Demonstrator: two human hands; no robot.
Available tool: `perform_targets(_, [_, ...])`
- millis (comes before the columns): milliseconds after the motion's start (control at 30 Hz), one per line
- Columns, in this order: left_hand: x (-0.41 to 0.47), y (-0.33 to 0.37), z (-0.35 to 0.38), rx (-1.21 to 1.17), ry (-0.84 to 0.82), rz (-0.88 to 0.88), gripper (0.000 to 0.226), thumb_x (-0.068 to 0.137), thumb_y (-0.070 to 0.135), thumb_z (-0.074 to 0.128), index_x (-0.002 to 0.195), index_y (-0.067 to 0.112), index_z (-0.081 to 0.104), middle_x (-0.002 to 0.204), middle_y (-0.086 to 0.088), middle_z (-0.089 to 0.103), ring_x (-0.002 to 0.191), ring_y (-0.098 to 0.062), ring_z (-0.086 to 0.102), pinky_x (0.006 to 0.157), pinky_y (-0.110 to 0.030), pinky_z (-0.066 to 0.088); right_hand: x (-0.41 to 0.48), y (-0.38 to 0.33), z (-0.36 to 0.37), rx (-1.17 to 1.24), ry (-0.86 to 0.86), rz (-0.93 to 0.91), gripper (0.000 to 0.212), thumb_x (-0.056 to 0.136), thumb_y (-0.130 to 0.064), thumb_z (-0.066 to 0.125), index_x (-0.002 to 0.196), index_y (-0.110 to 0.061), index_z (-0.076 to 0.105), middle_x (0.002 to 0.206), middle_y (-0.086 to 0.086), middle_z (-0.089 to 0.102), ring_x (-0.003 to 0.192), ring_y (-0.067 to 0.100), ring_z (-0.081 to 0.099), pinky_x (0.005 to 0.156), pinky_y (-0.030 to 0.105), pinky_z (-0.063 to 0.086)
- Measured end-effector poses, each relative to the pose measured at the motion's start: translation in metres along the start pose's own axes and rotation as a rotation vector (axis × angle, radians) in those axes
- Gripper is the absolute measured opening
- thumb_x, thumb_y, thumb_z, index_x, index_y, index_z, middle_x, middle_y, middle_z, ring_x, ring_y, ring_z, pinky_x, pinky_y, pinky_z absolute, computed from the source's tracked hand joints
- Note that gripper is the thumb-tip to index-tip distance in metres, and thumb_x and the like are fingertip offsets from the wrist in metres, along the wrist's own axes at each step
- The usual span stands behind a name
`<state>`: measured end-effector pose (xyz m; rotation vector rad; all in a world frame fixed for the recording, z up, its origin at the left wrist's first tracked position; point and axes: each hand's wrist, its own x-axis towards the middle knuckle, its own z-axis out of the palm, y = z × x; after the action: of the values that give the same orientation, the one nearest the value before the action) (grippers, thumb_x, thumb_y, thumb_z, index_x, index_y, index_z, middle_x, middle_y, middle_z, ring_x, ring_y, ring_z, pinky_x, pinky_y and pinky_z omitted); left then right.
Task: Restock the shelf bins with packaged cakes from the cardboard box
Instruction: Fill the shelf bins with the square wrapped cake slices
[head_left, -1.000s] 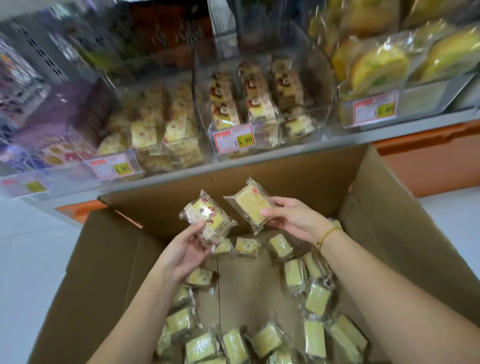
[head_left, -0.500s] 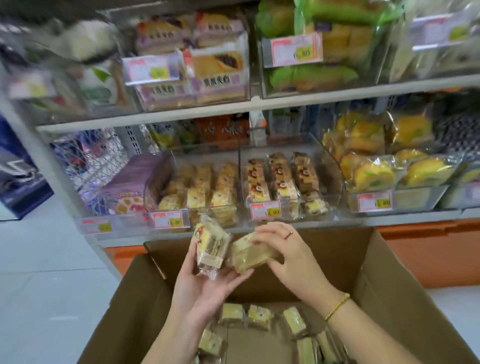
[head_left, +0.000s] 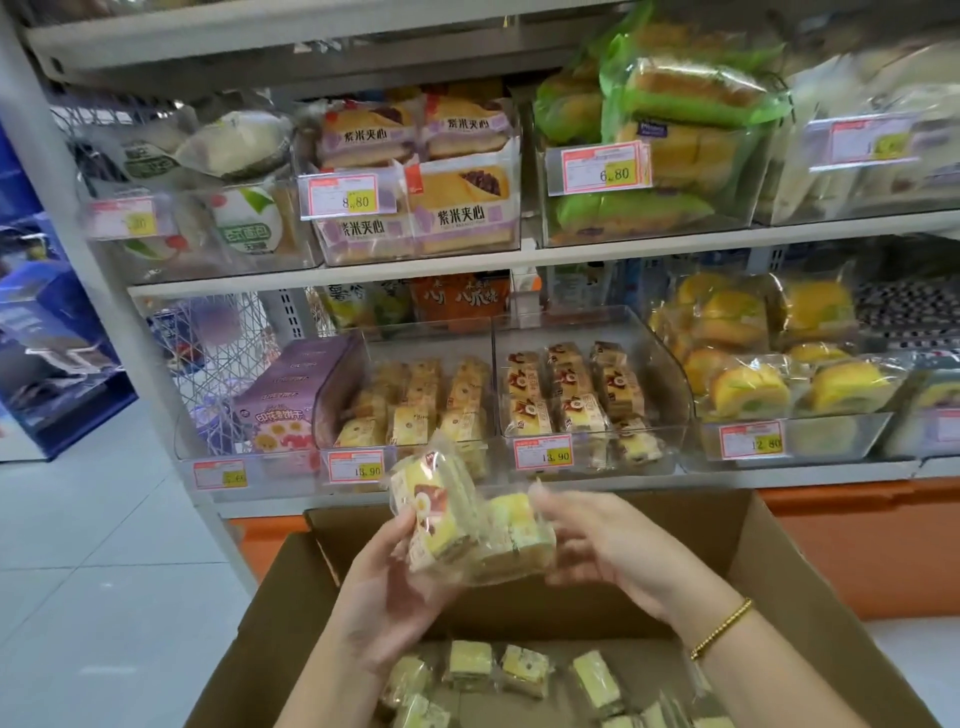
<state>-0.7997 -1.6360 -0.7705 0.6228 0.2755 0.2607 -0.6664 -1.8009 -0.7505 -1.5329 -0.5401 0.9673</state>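
Note:
My left hand (head_left: 382, 587) grips a clear-wrapped yellow cake (head_left: 434, 512) with a red label, held upright above the cardboard box (head_left: 779, 566). Pressed against that cake is a second packaged cake (head_left: 511, 543), which my right hand (head_left: 610, 545) holds from the right side with curled fingers. Several more packaged cakes (head_left: 524, 670) lie on the box's bottom. Straight ahead on the lower shelf, a clear bin (head_left: 410, 410) holds similar yellow cakes. The clear bin (head_left: 587, 400) to its right holds red-labelled cakes. Both hands are just below and in front of the left bin.
The upper shelf (head_left: 519, 257) carries bins of purple and green bread packs. A purple carton (head_left: 291, 400) stands left of the cake bins, and roll cakes (head_left: 753, 384) fill the bin to the right. White floor tiles (head_left: 104, 571) lie to the left.
My view has tilted up from the box to the shelves. Both hands lifted their cakes out of the box and brought them together in front of the lower bins.

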Motion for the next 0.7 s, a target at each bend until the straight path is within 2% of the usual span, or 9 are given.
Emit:
perform_targets(100, [0.003,-0.002,0.002,0.031,0.006,-0.01,0.08,0.034,0.02,0.098,0.107,0.001,0.072,0.12,-0.027,0.063,0.103,-0.039,0.066,0.083,-0.05,0.056,0.004,0.008,0.007,0.072,-0.03,0.095,0.051,0.072,-0.033,0.077,0.115,-0.008,0.063,0.104,0.011,0.072,0.078,0.019,0.069,0.067,0.026,0.057])
perform_targets(167, [0.005,-0.003,0.006,-0.036,0.03,0.009,0.082,0.04,0.019,0.096,0.115,0.002,0.069,0.125,-0.026,0.06,0.114,-0.04,0.06,0.102,-0.053,0.044,0.011,0.017,0.016,0.347,0.044,0.081,0.051,0.069,-0.022,0.078,0.113,0.001,0.064,0.104,0.015,0.072,0.082,0.019,0.07,0.069,0.026,0.057])
perform_targets(267, [0.011,0.002,0.012,-0.109,0.093,0.028,0.066,0.071,0.022,0.078,0.129,0.002,0.056,0.126,-0.025,0.06,0.121,-0.04,0.055,0.109,-0.052,0.036,0.023,0.023,0.038,0.697,0.156,0.036,0.046,0.073,-0.016,0.075,0.113,0.003,0.064,0.104,0.015,0.072,0.097,0.022,0.069,0.083,0.03,0.055])
perform_targets(333, [0.016,0.009,0.012,-0.13,0.133,0.052,0.055,0.082,0.024,0.063,0.131,0.002,0.053,0.125,-0.024,0.061,0.12,-0.037,0.056,0.11,-0.047,0.035,0.03,0.02,0.055,0.672,0.222,0.006,0.038,0.077,-0.026,0.072,0.106,-0.002,0.069,0.098,0.01,0.074,0.094,0.021,0.067,0.083,0.03,0.054])
perform_targets(400, [0.02,0.022,0.012,-0.13,0.157,0.093,0.053,0.083,0.023,0.061,0.13,0.002,0.055,0.123,-0.021,0.063,0.118,-0.034,0.059,0.104,-0.041,0.043,0.038,0.011,0.071,0.557,0.243,-0.01,0.032,0.081,-0.035,0.068,0.098,-0.009,0.073,0.086,0.006,0.074,0.083,0.019,0.064,0.076,0.029,0.055])
perform_targets(467, [0.023,0.039,0.011,-0.098,0.173,0.133,0.049,0.082,0.023,0.061,0.126,0.002,0.057,0.119,-0.019,0.066,0.113,-0.03,0.063,0.085,-0.035,0.057,0.051,-0.001,0.084,0.462,0.224,-0.015,0.03,0.084,-0.037,0.065,0.098,-0.012,0.072,0.083,0.004,0.075,0.077,0.017,0.067,0.074,0.029,0.057])
perform_targets(533, [0.03,0.057,0.006,-0.086,0.185,0.143,0.046,0.081,0.023,0.062,0.122,0.003,0.059,0.117,-0.018,0.067,0.107,-0.028,0.066,0.07,-0.031,0.059,0.069,-0.016,0.095,0.437,0.197,-0.02,0.025,0.09,-0.033,0.061,0.102,-0.012,0.07,0.085,0.005,0.076,0.077,0.017,0.069,0.077,0.031,0.058])
perform_targets(633, [0.043,0.084,0.0,-0.023,0.212,0.181,0.037,0.078,0.021,0.063,0.112,0.007,0.065,0.107,-0.014,0.071,0.092,-0.023,0.071,0.063,-0.027,0.059,0.109,-0.039,0.094,0.379,0.206,-0.033,0.026,0.095,-0.032,0.056,0.105,-0.011,0.068,0.09,0.009,0.074,0.079,0.022,0.064,0.075,0.032,0.054])
perform_targets(700, [0.055,0.108,-0.014,0.032,0.245,0.231,0.035,0.078,0.021,0.062,0.112,0.01,0.066,0.105,-0.011,0.072,0.094,-0.023,0.07,0.069,-0.03,0.058,0.149,-0.06,0.086,0.271,0.236,-0.052,0.028,0.093,-0.034,0.058,0.104,-0.01,0.067,0.096,0.011,0.072,0.081,0.022,0.063,0.078,0.033,0.051])
